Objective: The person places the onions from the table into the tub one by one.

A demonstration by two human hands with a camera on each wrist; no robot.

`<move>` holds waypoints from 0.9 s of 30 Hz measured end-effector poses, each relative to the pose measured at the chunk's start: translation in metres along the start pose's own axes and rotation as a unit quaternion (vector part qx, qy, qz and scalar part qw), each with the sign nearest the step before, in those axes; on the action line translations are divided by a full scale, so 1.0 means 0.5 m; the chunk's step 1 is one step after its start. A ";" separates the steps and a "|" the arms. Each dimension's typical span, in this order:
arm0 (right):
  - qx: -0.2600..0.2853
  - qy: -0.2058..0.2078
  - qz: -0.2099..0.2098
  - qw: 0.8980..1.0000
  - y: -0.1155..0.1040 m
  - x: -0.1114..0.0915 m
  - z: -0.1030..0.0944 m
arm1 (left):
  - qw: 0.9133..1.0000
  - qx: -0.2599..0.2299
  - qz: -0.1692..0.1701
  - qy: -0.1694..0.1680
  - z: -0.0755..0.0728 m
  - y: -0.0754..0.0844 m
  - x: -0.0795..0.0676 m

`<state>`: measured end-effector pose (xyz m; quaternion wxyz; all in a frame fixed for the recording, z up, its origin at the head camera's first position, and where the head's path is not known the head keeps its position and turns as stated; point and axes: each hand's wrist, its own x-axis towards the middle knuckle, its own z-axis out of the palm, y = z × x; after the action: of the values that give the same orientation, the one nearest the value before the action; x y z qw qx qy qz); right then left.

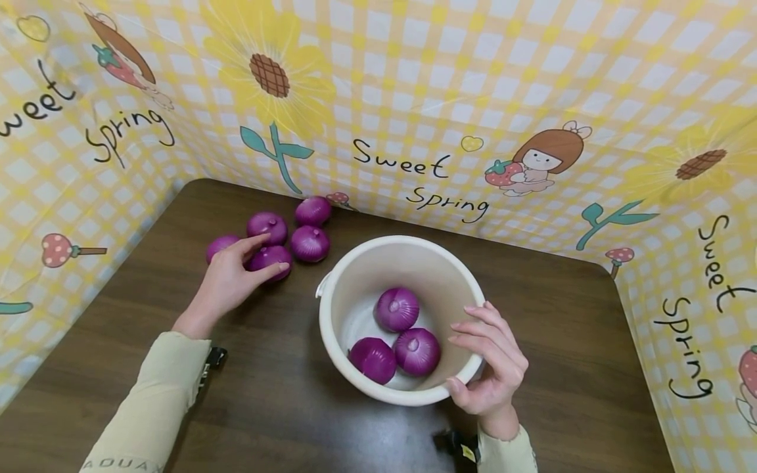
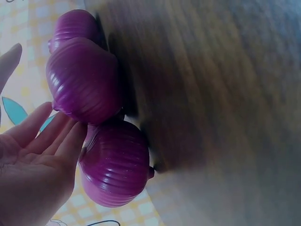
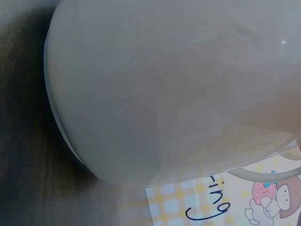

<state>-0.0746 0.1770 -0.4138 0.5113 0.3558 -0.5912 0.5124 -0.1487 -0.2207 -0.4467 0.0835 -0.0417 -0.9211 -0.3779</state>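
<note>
My left hand (image 1: 227,279) spreads over a purple onion (image 1: 270,264) at the near side of a cluster, thumb on one side and fingers on the other. The left wrist view shows the thumb standing apart from the onions, while the fingertips reach in beside the nearest onion (image 2: 84,80) and another onion (image 2: 115,162). My right hand (image 1: 493,358) grips the right rim of a cream bucket (image 1: 402,242), fingers over the inside and thumb at the near edge. Inside lie three purple onions (image 1: 397,309). The bucket's outer wall (image 3: 155,94) fills most of the right wrist view.
More onions (image 1: 310,244) sit close together at the back left of the dark wooden table (image 1: 278,381). A patterned yellow checked cloth (image 1: 414,98) rises behind and along both sides. The bucket's handle (image 3: 268,176) hangs along its side.
</note>
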 end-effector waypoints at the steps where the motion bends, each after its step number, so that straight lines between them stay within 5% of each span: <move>1: 0.000 0.000 0.000 1.000 0.000 0.000 0.000 | 1.000 0.002 0.000 -0.001 0.000 -0.001 0.000; 15: -0.004 0.000 0.004 1.000 -0.003 0.000 0.002 | 1.000 0.014 0.013 -0.005 -0.001 -0.005 -0.003; 27: -0.001 -0.001 0.004 1.000 -0.001 -0.001 0.001 | 0.998 0.025 0.006 -0.053 -0.004 -0.002 -0.006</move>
<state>-0.0741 0.1764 -0.4140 0.5090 0.3532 -0.5934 0.5138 -0.1458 -0.2230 -0.4465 0.0383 -0.0653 -0.9331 -0.3517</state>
